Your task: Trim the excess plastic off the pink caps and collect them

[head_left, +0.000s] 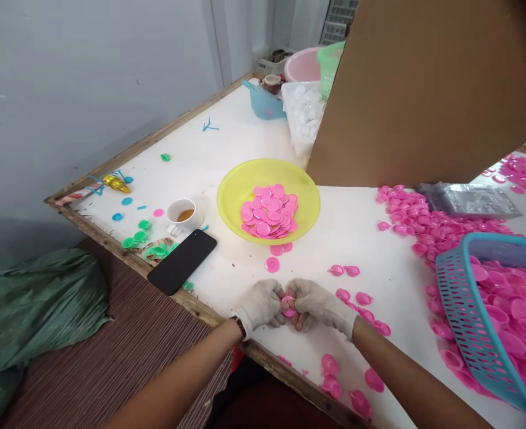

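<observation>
Both hands wear pale gloves with bare fingertips and meet near the table's front edge. A small round pink plastic piece (289,307) is pinched between my left hand (263,302) and my right hand (320,302); the fingers partly cover it. Just beyond them, a loose pink disc (272,264) lies on the white table. Flat pink discs (269,210) are heaped in a yellow bowl (233,208) behind that. Pink cup-shaped pieces (364,298) with small tabs are scattered beside my right hand, and others (330,375) lie nearer the front edge.
At the right, a blue basket (457,310) holds many pink pieces, with a pink pile (417,217) alongside. A large cardboard sheet (423,95) stands behind. To the left are a black phone (182,262) overhanging the wooden edge, a white cup (173,210) with brown liquid, and green pieces (140,236).
</observation>
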Demonstrator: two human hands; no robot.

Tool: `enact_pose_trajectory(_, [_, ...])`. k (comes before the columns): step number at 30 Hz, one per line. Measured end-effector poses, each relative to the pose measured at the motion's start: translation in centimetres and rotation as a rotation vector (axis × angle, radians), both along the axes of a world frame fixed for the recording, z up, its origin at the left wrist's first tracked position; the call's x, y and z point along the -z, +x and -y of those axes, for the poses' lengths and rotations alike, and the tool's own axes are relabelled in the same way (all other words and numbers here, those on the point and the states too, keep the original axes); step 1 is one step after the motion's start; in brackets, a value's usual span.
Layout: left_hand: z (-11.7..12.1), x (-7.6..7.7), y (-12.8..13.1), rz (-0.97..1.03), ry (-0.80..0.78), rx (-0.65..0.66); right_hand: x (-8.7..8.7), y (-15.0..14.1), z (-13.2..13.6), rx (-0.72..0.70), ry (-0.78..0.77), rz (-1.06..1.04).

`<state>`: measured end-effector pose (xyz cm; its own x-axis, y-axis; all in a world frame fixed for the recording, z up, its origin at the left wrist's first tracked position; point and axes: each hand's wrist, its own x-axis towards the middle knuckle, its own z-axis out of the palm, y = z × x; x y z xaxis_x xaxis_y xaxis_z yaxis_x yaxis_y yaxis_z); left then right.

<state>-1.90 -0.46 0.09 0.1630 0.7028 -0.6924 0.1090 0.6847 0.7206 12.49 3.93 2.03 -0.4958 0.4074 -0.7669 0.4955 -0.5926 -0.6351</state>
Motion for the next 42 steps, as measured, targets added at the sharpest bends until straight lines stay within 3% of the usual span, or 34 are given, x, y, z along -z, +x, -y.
enact_pose_trajectory(3, [0.0,-0.3,-0.2,-0.024,0.011,0.035,-0.1,-0.3,0.2,-0.029,0.047,-0.004])
enact_pose_trajectory(6, [0.5,-0.4,-0.5,-0.054,0.064,0.064,0.3,0.2,0.9,0.028,0.155,-0.025])
enact_pose_trajectory(8, [0.7,-0.4,-0.3,-0.158,0.212,0.079,0.4,1.7,1.3,0.127,0.26,-0.044])
enact_pose_trajectory(11, [0.2,-0.7,1.3,-0.436,0.622,0.134,-0.7,6.7,1.8,0.445,0.496,-0.111])
enact_pose_trajectory(13, [-1.0,-0.8,3.4,-0.581,0.881,0.281,-2.3,11.2,2.4,0.728,0.724,-0.188])
enact_pose_trajectory(15, [-2.7,-0.7,5.8,-0.672,1.08,0.483,-4.1,15.1,3.1,0.824,0.802,-0.205])
enact_pose_trajectory(16, [-3.6,-0.6,6.8,-0.714,1.158,0.574,-4.9,16.5,3.4,0.939,0.847,-0.248])
enact_pose_trajectory(19, [-5.4,-0.2,8.5,-0.832,1.26,0.751,-5.9,17.2,3.4,1.051,0.835,-0.314])
enact_pose_trajectory(22, [-4.5,0.0,7.2,-0.893,1.254,0.771,-4.9,13.3,1.9,0.867,0.749,-0.323])
enact_pose_trajectory(26, [0.1,-0.3,3.4,-0.955,1.16,0.674,-2.4,4.7,-1.2,0.315,0.761,-0.118])
enact_pose_trajectory(30, [4.0,-0.5,1.0,-0.932,1.035,0.542,-0.4,-2.5,-3.4,-0.375,1.178,0.141])
enact_pose_trajectory(32, [4.9,-0.5,0.4,-0.865,0.991,0.369,0.4,-4.2,-3.8,-0.571,1.266,0.21])
enact_pose_trajectory(35, [5.1,-0.4,-0.4,-0.722,0.879,0.037,1.2,-4.2,-3.9,-0.626,1.301,0.319])
enact_pose_trajectory(38, [4.3,-0.4,-0.9,-0.447,0.578,-0.155,1.4,-2.1,-3.7,-0.584,1.365,0.476])
enact_pose_trajectory(40, [3.7,-0.5,-0.8,-0.215,0.324,-0.226,1.2,-0.5,-3.3,-0.444,1.322,0.476])
enact_pose_trajectory(42, [3.0,-0.7,-0.5,-0.046,0.177,-0.276,0.9,0.7,-2.6,-0.229,1.143,0.361])
